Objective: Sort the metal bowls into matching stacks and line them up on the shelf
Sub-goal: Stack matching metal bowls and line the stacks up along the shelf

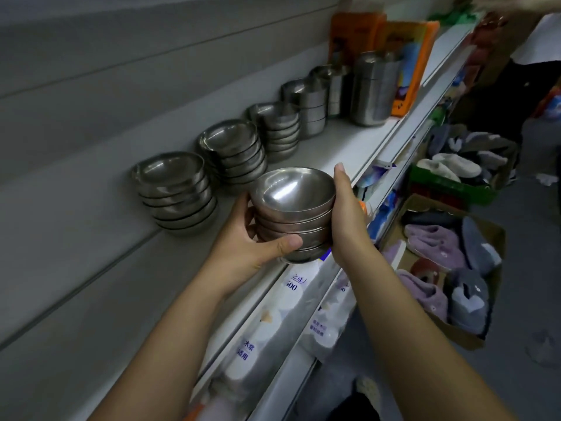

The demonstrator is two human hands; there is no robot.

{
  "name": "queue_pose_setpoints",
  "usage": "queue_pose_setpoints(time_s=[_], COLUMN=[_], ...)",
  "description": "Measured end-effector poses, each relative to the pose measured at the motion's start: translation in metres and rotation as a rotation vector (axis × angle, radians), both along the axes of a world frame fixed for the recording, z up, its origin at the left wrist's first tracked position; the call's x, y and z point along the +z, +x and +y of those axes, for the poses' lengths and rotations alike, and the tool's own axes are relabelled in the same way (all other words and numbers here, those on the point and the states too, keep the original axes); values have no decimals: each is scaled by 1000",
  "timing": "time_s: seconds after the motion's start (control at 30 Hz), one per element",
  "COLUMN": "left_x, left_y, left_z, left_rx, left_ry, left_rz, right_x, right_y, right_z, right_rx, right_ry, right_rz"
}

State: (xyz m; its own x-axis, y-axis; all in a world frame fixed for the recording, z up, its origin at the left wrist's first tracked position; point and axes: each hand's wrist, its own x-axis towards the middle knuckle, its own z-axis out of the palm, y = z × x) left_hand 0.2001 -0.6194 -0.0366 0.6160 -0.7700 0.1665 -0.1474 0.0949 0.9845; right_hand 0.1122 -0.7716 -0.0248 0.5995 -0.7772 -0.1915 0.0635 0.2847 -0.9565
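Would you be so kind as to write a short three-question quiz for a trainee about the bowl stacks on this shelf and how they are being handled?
1. True or false: the left hand alone holds the stack of bowls.
2. What stands at the far end of the shelf, behind the tallest steel stack? A) orange packets B) glass jars C) wooden boards
3. Fill in: the other stacks stand in a row along the ___ wall.

Key: 1 false, the right hand grips it too; 2 A; 3 back.
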Motion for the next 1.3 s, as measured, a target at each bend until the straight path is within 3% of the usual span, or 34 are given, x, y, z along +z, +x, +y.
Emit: queue_pose_setpoints(time_s=[0.37, 0.83, 1.1, 1.3], left_x=[-16, -47, -46, -42], left_y=[10, 13, 17, 21], left_z=[-139, -255, -273, -270], left_rx=[351, 629, 756, 715], left_ry=[-93, -23, 67, 141], left_rz=[-76, -51, -63, -99], right_x=[5, -23, -27, -27], right_y=[43, 108, 130, 118], right_z=[-154, -266, -287, -294], right_rx=[412, 517, 590, 573], right_ry=[-131, -136, -192, -296], right_rz=[19, -7, -24, 1])
